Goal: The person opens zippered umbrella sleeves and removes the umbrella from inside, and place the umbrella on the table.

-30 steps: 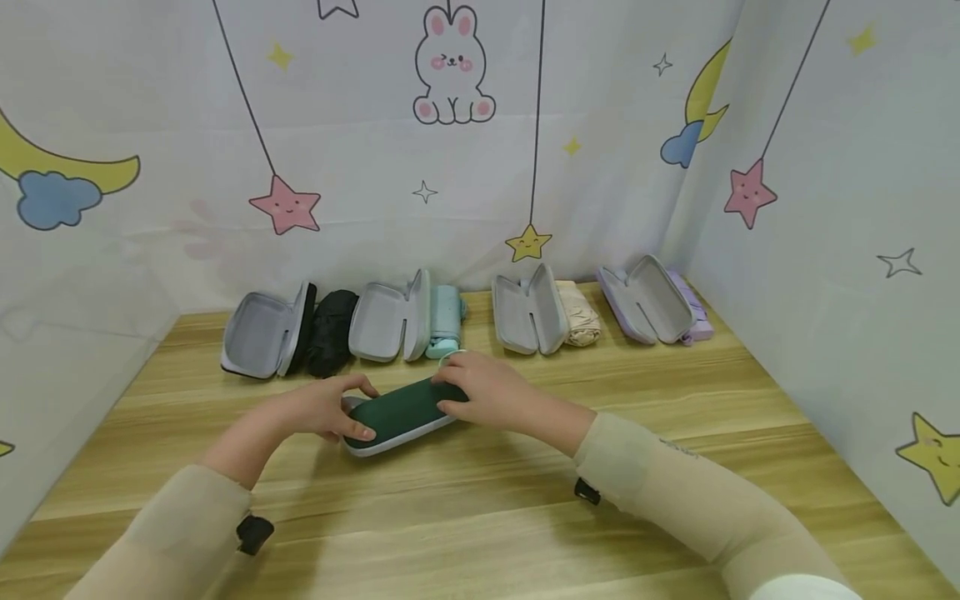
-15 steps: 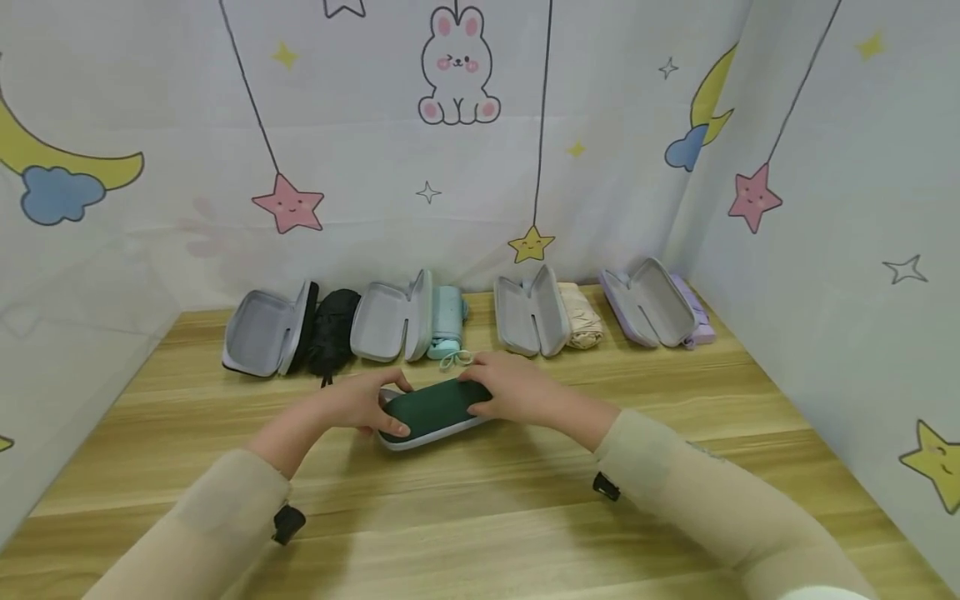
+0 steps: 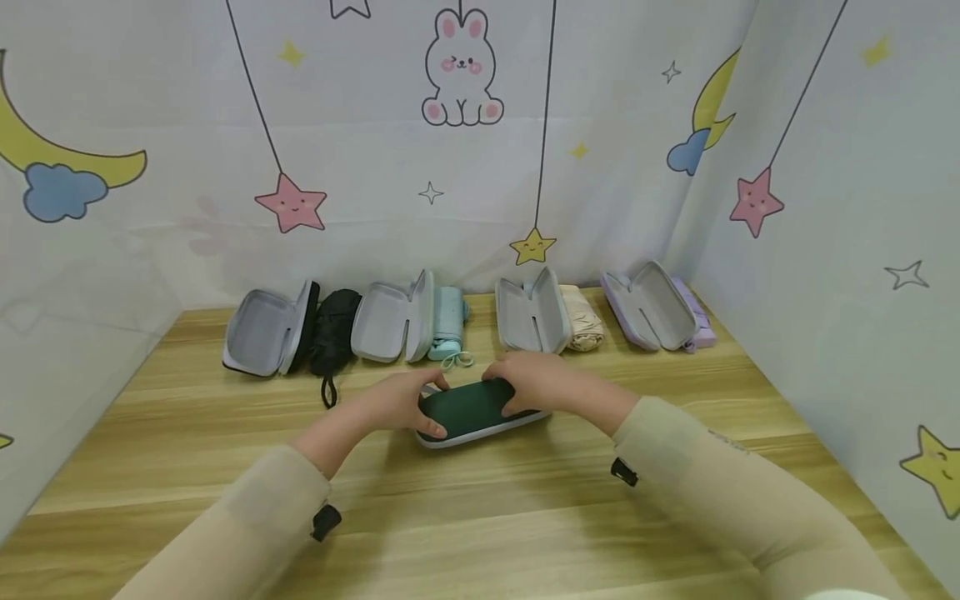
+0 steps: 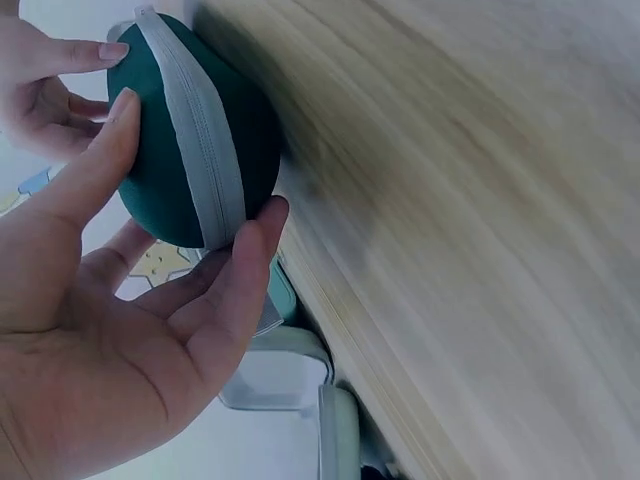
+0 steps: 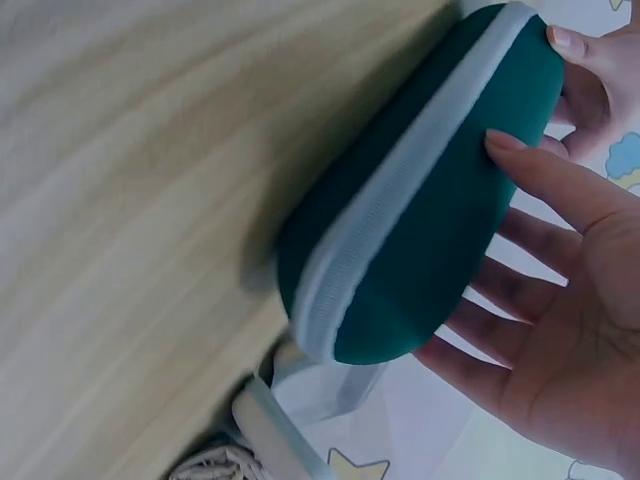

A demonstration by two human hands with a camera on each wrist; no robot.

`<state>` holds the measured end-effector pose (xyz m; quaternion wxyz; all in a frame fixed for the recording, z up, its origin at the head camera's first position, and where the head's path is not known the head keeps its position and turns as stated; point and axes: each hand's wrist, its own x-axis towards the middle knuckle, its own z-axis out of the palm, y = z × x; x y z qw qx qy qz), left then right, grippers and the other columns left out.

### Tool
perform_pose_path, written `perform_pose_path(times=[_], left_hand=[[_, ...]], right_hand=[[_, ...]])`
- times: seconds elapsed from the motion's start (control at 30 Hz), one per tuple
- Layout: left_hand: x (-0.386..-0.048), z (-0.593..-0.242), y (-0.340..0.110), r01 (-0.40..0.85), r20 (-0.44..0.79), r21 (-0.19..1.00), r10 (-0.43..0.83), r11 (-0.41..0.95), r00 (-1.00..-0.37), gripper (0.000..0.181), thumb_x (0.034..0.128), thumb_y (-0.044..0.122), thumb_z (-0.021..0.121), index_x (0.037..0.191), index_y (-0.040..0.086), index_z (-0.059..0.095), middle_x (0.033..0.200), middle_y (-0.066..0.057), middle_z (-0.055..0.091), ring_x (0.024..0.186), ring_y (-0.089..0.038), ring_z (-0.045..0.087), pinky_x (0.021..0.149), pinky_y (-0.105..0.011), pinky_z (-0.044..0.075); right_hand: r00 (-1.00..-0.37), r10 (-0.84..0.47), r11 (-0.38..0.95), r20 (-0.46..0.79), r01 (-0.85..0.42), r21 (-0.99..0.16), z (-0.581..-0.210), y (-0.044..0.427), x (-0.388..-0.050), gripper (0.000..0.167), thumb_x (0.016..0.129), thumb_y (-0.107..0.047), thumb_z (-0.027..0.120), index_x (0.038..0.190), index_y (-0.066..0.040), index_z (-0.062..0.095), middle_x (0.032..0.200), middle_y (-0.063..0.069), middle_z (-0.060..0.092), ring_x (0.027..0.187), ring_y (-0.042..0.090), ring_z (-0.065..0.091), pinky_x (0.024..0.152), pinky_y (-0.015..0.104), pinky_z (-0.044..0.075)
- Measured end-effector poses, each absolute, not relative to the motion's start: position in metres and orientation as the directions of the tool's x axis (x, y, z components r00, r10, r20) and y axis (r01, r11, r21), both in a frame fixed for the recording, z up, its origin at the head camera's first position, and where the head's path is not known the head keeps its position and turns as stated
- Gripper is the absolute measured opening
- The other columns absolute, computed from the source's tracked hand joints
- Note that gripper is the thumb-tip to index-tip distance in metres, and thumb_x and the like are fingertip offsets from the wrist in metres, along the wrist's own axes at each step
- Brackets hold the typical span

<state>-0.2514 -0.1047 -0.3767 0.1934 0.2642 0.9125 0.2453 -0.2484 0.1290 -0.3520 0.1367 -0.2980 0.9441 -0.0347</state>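
Observation:
A dark green zip-up hard case [image 3: 467, 410] with a pale grey zipper band lies lengthwise on the table, held between both hands. My left hand [image 3: 392, 403] grips its left end. In the left wrist view its thumb lies on the green shell and the fingers [image 4: 215, 300] reach around the far side and end. The right hand [image 3: 558, 385] holds the other end, thumb on the lid and fingers [image 5: 480, 365] behind it. The zipper band [image 5: 400, 190] runs along the side facing me; whether it is fully zipped cannot be told.
Along the back wall stand opened cases with grey linings: black [image 3: 258, 333], mint [image 3: 382, 323], pale grey [image 3: 521, 315] and lilac [image 3: 660, 307]. Beside them lie folded umbrellas in black [image 3: 335, 329], light blue [image 3: 449, 321], beige [image 3: 581, 321] and lilac [image 3: 699, 321]. Patterned fabric encloses the table.
Both hands have slid the green case to the right along the table, keeping their hold. The black umbrella's wrist loop, hidden at first, has come into view. The back row stays put.

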Motion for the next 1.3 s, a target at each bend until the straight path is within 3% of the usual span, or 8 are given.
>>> perform_pose_path(times=[0.33,0.6,0.73,0.93,1.1,1.3], left_hand=[[-0.254,-0.379,-0.078,0.446,-0.183,0.485,0.586,0.752,-0.789,0.061,0.0729,0.030,0.088,0.121,0.013,0.056,0.130,-0.014,0.057,0.119,-0.031,0.054,0.098,-0.045,0.043],[-0.250,-0.375,-0.077,0.399,-0.213,0.535,0.576,0.745,-0.789,0.063,0.0723,0.027,0.088,0.122,0.013,0.053,0.130,-0.016,0.057,0.119,-0.031,0.055,0.096,-0.044,0.045],[-0.253,-0.371,-0.085,0.309,-0.265,0.580,0.533,0.754,-0.803,0.051,0.0807,0.028,0.082,0.119,0.007,0.055,0.118,-0.012,0.063,0.107,-0.027,0.061,0.086,-0.039,0.050],[-0.258,-0.374,-0.087,0.250,-0.300,0.609,0.510,0.753,-0.806,0.029,0.1011,0.019,0.054,0.116,-0.003,0.064,0.096,-0.008,0.066,0.083,-0.019,0.064,0.070,-0.030,0.051],[-0.261,-0.381,-0.086,0.285,-0.229,0.665,0.552,0.690,-0.802,0.021,0.1002,0.004,0.049,0.108,-0.006,0.066,0.085,-0.006,0.062,0.070,-0.014,0.055,0.063,-0.024,0.045],[-0.264,-0.381,-0.088,0.343,-0.195,0.669,0.601,0.659,-0.775,0.018,0.0984,0.003,0.052,0.101,-0.005,0.068,0.078,-0.004,0.059,0.066,-0.012,0.051,0.061,-0.024,0.043]], right_hand=[[-0.797,-0.506,0.856,-0.331,-0.512,-0.075,-0.345,0.138,-0.254,0.062,0.076,-0.026,0.085,0.132,-0.013,0.061,0.126,0.003,0.062,0.113,0.023,0.059,0.093,0.041,0.047],[-0.811,-0.494,0.855,-0.315,-0.518,-0.007,-0.347,0.142,-0.249,0.063,0.074,-0.034,0.086,0.131,-0.019,0.063,0.121,0.000,0.061,0.107,0.023,0.059,0.087,0.041,0.050],[-0.820,-0.503,0.850,-0.274,-0.527,0.016,-0.350,0.144,-0.244,0.064,0.073,-0.037,0.087,0.130,-0.021,0.064,0.118,0.000,0.060,0.103,0.022,0.060,0.081,0.041,0.051],[-0.824,-0.519,0.837,-0.226,-0.544,0.059,-0.353,0.146,-0.236,0.062,0.072,-0.036,0.087,0.128,-0.022,0.066,0.113,-0.002,0.061,0.099,0.020,0.061,0.077,0.040,0.052],[-0.814,-0.554,0.813,-0.178,-0.574,0.094,-0.355,0.145,-0.229,0.059,0.072,-0.035,0.087,0.125,-0.020,0.068,0.111,-0.002,0.063,0.099,0.021,0.062,0.076,0.042,0.052],[-0.793,-0.596,0.780,-0.124,-0.609,0.145,-0.358,0.149,-0.224,0.061,0.072,-0.037,0.087,0.126,-0.017,0.067,0.116,-0.002,0.064,0.103,0.021,0.062,0.078,0.041,0.053]])
